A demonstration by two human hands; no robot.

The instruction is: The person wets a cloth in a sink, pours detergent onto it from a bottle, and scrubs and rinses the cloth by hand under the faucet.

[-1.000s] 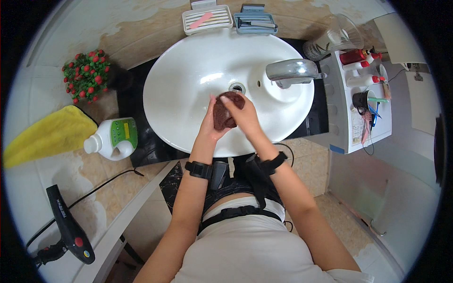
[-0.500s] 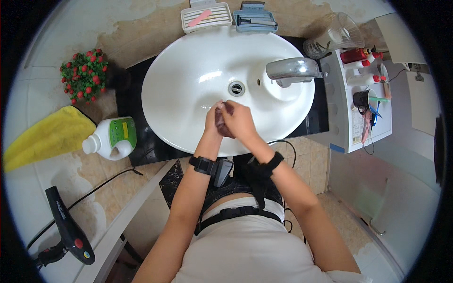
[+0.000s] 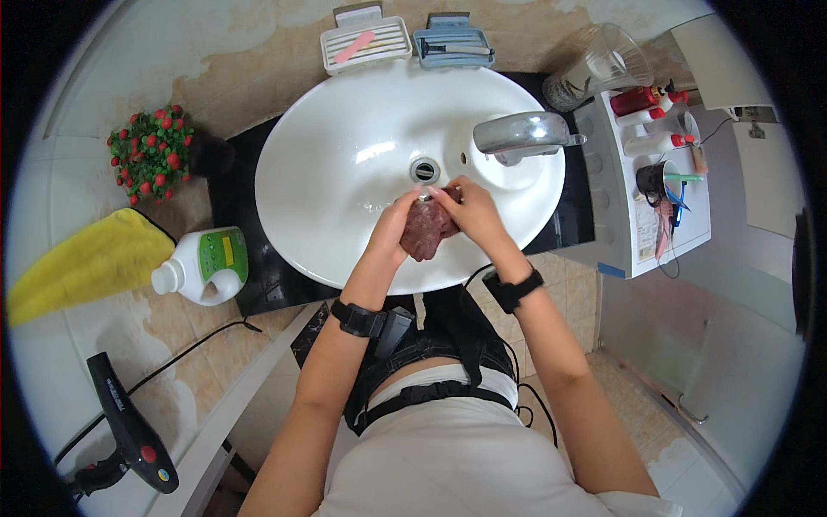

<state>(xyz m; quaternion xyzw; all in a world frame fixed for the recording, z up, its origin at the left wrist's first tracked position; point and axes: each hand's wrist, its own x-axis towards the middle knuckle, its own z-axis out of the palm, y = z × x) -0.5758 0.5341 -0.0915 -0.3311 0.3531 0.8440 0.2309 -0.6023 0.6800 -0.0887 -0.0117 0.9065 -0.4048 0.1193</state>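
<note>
A wet, reddish-brown cloth [image 3: 424, 237] hangs bunched over the near part of the white oval washbasin [image 3: 314, 164]; its exact kind does not show. My left hand [image 3: 395, 224] grips it by the left side, thumb toward the top edge. On the other side my right hand [image 3: 479, 213] pinches the upper right of the same cloth. Both thumbs almost meet just on the near side of the metal drain [image 3: 425, 171]. Right of the drain, the chrome faucet [image 3: 521, 132] reaches over the bowl, and no running water shows.
Left of the basin are a white detergent bottle [image 3: 201, 267], a yellow cloth [image 3: 86, 263], a red-flowered plant [image 3: 153, 153] and a black hair dryer [image 3: 133, 431]. Two soap dishes, one white [image 3: 370, 52] and one blue [image 3: 457, 59], sit behind. A white cabinet [image 3: 616, 172] with bottles stands right.
The cloth was squeezed small between my clasped hands. Now my hands have moved apart, the right one further right, and the cloth hangs looser and wider between them.
</note>
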